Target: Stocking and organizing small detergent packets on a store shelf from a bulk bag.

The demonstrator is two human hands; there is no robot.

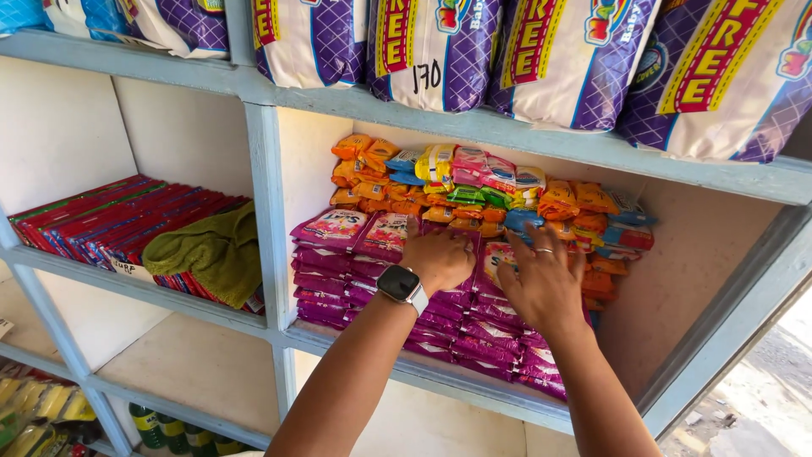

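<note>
My left hand (440,256), with a smartwatch on the wrist, rests fingers-down on a stack of pink-purple packets (338,254) in a pale blue shelf compartment. My right hand (541,283), a ring on one finger, presses on the neighbouring stack of the same packets (491,334), fingers spread. Behind the stacks lies a heap of small orange, yellow, pink and blue sachets (474,190). Whether either hand grips a packet is hidden by the fingers.
Large purple-and-white bags (440,51) line the shelf above. In the left compartment, red flat packets (110,224) lie under a green cloth (211,250). Green bottles (169,432) stand at the lower left. The shelf frame's right post (727,330) slants nearby.
</note>
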